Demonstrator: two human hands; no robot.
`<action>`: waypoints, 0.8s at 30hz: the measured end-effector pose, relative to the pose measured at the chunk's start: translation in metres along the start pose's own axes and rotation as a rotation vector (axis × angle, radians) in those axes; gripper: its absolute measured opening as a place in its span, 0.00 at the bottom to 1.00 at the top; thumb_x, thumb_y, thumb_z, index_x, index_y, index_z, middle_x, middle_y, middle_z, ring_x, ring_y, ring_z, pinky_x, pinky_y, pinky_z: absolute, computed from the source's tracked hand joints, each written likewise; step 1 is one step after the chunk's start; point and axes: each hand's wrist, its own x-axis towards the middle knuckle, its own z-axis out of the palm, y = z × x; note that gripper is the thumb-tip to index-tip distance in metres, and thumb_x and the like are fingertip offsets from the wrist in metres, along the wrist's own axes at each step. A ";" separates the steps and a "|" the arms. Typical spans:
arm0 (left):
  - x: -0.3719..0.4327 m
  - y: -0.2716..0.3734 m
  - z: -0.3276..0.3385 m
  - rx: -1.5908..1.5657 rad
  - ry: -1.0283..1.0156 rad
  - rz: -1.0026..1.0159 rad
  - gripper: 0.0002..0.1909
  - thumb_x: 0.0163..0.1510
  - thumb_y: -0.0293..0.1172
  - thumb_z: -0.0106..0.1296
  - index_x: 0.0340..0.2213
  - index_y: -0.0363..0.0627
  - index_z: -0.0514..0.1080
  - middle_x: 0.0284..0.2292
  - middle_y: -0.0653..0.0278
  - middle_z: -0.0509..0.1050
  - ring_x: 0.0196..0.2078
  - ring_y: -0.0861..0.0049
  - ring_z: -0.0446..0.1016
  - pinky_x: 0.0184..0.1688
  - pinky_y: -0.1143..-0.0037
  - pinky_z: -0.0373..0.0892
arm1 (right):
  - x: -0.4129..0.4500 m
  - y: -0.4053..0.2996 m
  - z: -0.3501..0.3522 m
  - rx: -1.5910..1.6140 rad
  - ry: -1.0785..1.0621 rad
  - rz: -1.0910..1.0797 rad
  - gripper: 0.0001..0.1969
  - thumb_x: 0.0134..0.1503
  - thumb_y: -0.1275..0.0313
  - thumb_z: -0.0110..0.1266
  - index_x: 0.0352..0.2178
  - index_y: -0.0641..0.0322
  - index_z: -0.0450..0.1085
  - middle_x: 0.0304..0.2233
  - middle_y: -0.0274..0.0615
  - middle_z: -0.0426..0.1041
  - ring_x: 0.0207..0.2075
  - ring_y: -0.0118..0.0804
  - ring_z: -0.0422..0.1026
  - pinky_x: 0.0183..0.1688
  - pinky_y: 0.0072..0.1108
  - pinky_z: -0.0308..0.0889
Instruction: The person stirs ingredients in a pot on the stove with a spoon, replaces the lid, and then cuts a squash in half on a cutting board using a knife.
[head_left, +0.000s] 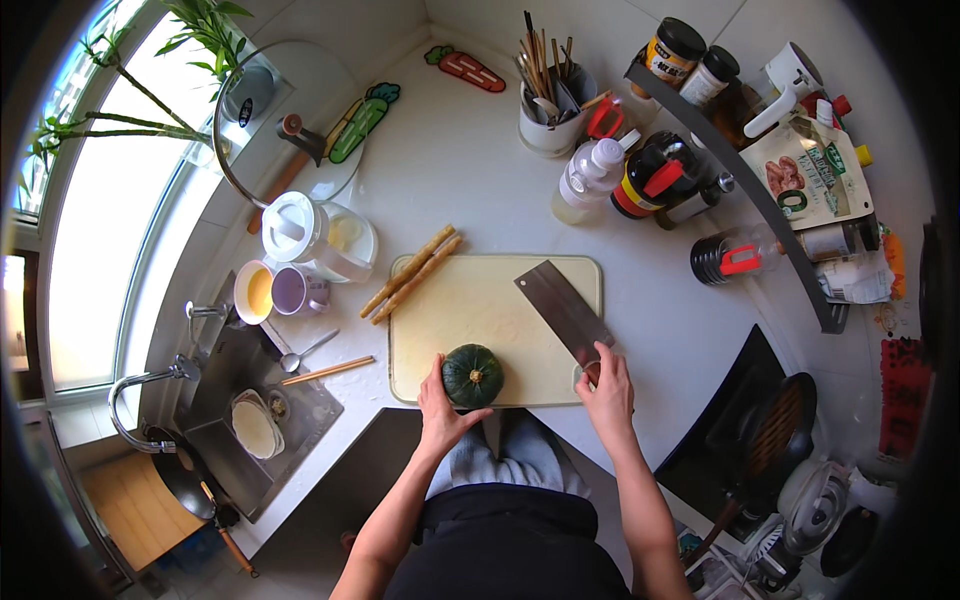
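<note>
A dark green kabocha squash (472, 375) sits stem-up near the front edge of a pale cutting board (442, 315). My left hand (441, 412) cups its left side, thumb spread along the near side. At the board's right side, my right hand (609, 386) grips the handle of a Chinese cleaver (562, 309). The cleaver's broad blade lies over the board, pointing away and to the left; my fingers partly hide the handle. Two long brown roots (414, 271), perhaps yams, rest side by side across the board's far left corner.
Left are a white pitcher (294, 229), a bowl with yellow liquid (258, 292), a purple mug (298, 291), chopsticks (328, 370), a spoon (309, 351) and the sink (225, 450). Bottles (589, 180) and a utensil holder (551, 135) stand behind; a dark cooktop (712, 427) lies right.
</note>
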 end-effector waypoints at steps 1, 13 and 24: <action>0.000 0.001 0.000 0.001 -0.009 -0.022 0.65 0.28 0.40 0.74 0.62 0.38 0.45 0.54 0.48 0.60 0.57 0.53 0.58 0.59 0.61 0.55 | 0.002 -0.003 -0.004 0.117 0.017 -0.004 0.27 0.46 0.77 0.56 0.50 0.61 0.62 0.35 0.50 0.67 0.36 0.48 0.70 0.38 0.37 0.68; 0.009 0.006 -0.005 -0.085 0.003 -0.067 0.58 0.32 0.42 0.72 0.59 0.36 0.51 0.51 0.45 0.63 0.54 0.52 0.62 0.57 0.60 0.58 | -0.001 -0.017 -0.015 0.645 -0.205 0.318 0.11 0.55 0.69 0.57 0.36 0.67 0.69 0.18 0.37 0.72 0.20 0.26 0.68 0.25 0.23 0.64; 0.029 0.051 -0.020 0.275 0.001 -0.068 0.55 0.33 0.53 0.69 0.56 0.37 0.56 0.45 0.47 0.67 0.48 0.54 0.65 0.52 0.62 0.61 | -0.013 -0.046 -0.042 0.286 -0.097 -0.099 0.08 0.52 0.73 0.56 0.35 0.57 0.74 0.26 0.42 0.74 0.24 0.48 0.74 0.26 0.31 0.69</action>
